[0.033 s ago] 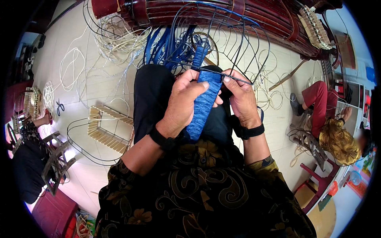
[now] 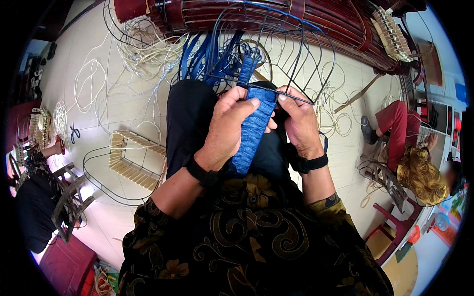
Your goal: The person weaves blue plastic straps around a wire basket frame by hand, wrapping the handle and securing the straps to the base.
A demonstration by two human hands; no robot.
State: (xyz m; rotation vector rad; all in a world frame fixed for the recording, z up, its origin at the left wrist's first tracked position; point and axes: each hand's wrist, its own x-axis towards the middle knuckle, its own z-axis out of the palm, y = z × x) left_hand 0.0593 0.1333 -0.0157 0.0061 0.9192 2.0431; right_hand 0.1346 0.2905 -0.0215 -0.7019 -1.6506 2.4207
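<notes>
My left hand (image 2: 224,123) grips a long blue wrapped panel (image 2: 251,143), thumb over its top part and fingers curled behind it, some tips showing at its right side. My right hand (image 2: 301,123) pinches beside the panel's upper right corner, at a thin rod of the black wire frame (image 2: 307,101); whether a strand is between those fingertips I cannot make out. The frame rises beyond both hands in curved wires. A narrower blue-wrapped section (image 2: 247,69) continues above the panel, and loose blue strips (image 2: 195,54) hang behind the frame. The panel lies between my dark-trousered knees.
Dark red slatted furniture (image 2: 212,17) spans the back. Pale cord (image 2: 143,54) lies tangled on the tiled floor (image 2: 138,217), with a pale slatted frame (image 2: 123,167) and scissors (image 2: 74,134) at left. Seated people are at left (image 2: 34,212) and right (image 2: 419,175). A wooden stick (image 2: 358,93) lies right.
</notes>
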